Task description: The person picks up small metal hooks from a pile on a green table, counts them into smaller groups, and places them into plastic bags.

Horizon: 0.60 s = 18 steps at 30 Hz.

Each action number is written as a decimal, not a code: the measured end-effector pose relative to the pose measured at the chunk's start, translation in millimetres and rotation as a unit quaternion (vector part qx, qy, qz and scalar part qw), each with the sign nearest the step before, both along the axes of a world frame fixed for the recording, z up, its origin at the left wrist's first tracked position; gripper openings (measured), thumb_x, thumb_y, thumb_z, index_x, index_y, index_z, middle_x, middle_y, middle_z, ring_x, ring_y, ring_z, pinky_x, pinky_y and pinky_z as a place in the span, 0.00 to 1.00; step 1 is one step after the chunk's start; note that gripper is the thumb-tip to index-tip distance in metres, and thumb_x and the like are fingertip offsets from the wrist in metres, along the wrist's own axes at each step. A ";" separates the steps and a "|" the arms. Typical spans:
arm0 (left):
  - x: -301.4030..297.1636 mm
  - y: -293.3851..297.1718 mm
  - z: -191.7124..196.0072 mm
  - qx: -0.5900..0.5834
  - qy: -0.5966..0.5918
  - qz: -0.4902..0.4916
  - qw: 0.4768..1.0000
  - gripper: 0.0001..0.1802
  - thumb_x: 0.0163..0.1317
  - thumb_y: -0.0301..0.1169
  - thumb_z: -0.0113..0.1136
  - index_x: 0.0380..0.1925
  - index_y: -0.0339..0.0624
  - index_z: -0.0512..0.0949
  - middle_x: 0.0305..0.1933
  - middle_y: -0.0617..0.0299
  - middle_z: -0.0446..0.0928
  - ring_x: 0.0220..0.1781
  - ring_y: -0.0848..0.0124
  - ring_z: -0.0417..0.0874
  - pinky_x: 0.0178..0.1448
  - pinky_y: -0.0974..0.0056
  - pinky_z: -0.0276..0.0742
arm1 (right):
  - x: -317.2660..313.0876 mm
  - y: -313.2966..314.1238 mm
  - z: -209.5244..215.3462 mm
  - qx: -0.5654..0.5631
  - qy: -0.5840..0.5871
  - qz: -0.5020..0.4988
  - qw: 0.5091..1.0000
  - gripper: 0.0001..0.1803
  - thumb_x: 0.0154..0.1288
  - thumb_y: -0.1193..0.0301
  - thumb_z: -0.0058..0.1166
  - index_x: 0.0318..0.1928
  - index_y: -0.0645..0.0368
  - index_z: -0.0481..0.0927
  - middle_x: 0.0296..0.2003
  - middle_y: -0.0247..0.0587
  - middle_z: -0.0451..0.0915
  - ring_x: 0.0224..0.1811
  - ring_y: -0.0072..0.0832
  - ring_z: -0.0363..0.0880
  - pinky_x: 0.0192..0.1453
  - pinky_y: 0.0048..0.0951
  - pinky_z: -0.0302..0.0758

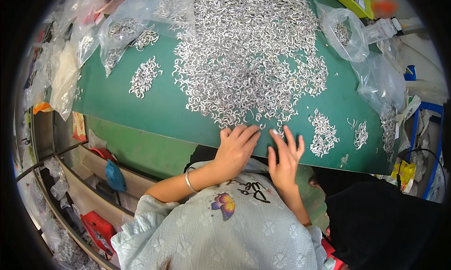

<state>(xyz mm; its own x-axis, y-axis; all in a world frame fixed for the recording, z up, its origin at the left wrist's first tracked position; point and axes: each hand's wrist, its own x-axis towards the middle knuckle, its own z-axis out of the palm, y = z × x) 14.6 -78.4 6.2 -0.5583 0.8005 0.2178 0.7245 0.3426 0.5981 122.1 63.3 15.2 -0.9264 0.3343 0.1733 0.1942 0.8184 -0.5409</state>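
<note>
A broad heap of small silver curved metal pieces (235,58) covers the middle of the green tabletop (164,115). My left hand (238,148) rests at the heap's near edge, back up, its fingers bent down side by side onto the table; its thumb is hidden. Close by on the right, my right hand (285,159) has its fingers and thumb apart, the fingertips among a few loose pieces. One loose curved piece (262,126) lies between the two hands. I see nothing held in either hand.
Smaller piles lie apart: a left pile (145,77), a right pile (322,136) and a little pile (361,134). Clear plastic bags (124,32) with pieces stand far left, another bag (345,32) far right. A yellow-green tray (350,0) sits at the back. A person in black (376,218) is beside me.
</note>
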 end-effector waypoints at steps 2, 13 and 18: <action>3.0 -2.3 -0.7 0.005 -0.017 -0.001 1.000 0.22 0.52 0.23 0.62 0.51 0.38 0.76 0.53 0.60 0.74 0.52 0.62 0.72 0.53 0.57 0.60 | 5.8 7.3 -0.9 0.022 0.016 -0.048 0.998 0.19 0.61 0.78 0.52 0.54 0.63 0.74 0.50 0.38 0.81 0.65 0.44 0.68 0.71 0.55 0.46; 1.1 -4.3 -2.1 -0.004 -0.047 -0.024 0.999 0.27 0.52 0.20 0.57 0.56 0.37 0.72 0.56 0.58 0.71 0.53 0.61 0.71 0.53 0.58 0.61 | 1.4 2.9 4.5 -0.002 -0.018 0.024 1.000 0.21 0.64 0.78 0.50 0.58 0.64 0.72 0.53 0.39 0.80 0.69 0.43 0.63 0.71 0.59 0.41; -10.1 12.4 2.2 -0.025 0.017 0.013 0.999 0.27 0.51 0.19 0.55 0.55 0.32 0.72 0.62 0.56 0.69 0.53 0.60 0.71 0.53 0.58 0.61 | -8.0 7.8 -2.5 0.004 0.027 -0.031 0.999 0.21 0.64 0.79 0.49 0.58 0.65 0.70 0.52 0.41 0.80 0.69 0.45 0.63 0.71 0.61 0.40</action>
